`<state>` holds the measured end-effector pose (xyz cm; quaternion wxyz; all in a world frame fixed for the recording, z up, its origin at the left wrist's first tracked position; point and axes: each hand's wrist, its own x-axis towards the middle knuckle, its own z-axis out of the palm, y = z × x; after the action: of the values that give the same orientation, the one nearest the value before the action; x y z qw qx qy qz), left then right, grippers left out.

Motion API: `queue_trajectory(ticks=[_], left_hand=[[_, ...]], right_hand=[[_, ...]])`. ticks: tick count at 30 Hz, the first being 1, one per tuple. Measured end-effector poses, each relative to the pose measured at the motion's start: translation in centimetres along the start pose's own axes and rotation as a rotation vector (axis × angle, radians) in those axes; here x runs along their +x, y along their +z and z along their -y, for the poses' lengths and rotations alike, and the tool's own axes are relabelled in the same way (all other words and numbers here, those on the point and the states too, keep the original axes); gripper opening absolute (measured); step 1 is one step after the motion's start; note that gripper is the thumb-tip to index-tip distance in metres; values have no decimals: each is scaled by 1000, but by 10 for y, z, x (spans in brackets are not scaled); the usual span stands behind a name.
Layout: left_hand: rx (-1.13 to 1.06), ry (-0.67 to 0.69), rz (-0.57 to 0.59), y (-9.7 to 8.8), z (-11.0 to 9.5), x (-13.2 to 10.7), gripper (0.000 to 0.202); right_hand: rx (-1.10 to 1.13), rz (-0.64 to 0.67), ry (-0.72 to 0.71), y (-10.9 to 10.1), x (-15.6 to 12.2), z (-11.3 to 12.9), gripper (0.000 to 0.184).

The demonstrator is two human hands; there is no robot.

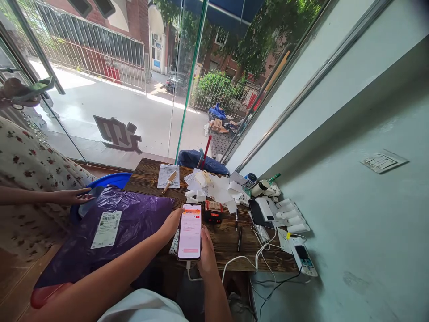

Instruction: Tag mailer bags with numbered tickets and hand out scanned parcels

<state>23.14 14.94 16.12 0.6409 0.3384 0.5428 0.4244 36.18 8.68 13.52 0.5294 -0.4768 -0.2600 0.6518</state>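
Observation:
A smartphone [190, 232] with a lit, mostly pale pink screen is held upright between my two hands, over the near edge of the wooden table. My left hand [170, 226] grips its left side, with the thumb near the upper left of the screen. Along the lower right side, my right hand [208, 252] is wrapped round it. A white charging cable [188, 267] is plugged into the bottom end. Just beyond the phone sits a red and black battery pack [213, 211]. Left of my left hand lies a purple plastic parcel bag [134, 208] with a white shipping label [106, 229].
Another person stands at the left, one hand [75, 196] by a blue tub [112, 180]. On the table [144, 176] are papers [221, 190], a brown-handled brush or knife [170, 181], two pens [239, 239], paper rolls [291, 214], tangled cables and a card terminal [303, 257] by the wall.

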Motion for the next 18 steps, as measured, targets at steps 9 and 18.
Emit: queue_trajectory(ticks=[9, 18], left_hand=[[60, 74, -49, 6, 7, -4, 49], [-57, 33, 54, 2, 0, -1, 35]], right_hand=[[14, 35, -14, 4, -2, -4, 61], [1, -17, 4, 1, -3, 3, 59]])
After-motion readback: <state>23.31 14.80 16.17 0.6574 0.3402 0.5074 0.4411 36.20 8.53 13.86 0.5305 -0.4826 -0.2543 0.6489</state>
